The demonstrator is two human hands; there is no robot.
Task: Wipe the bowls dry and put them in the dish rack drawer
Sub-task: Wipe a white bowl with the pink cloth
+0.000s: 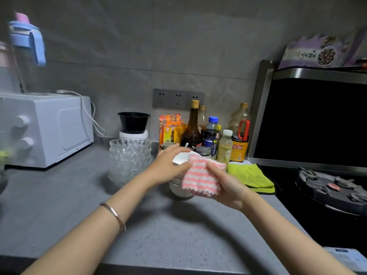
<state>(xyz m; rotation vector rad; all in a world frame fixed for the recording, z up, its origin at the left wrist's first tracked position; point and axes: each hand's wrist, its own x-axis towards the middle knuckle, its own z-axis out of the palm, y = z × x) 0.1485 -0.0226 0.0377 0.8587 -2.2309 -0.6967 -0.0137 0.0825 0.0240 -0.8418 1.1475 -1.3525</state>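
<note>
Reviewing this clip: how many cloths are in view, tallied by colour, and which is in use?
Pink-and-white zigzag cloth: 1, gripped in the right hand against the white bowl that the left hand steadies.
Yellow-green cloth: 1, folded on the counter beside the stove.
Total: 2

White bowls (179, 187) stacked on the grey counter, pink-striped cloth (201, 176) draped against them.

Left hand (168, 165) clasped, right hand (228, 187) pinching (forearms extended).
</note>
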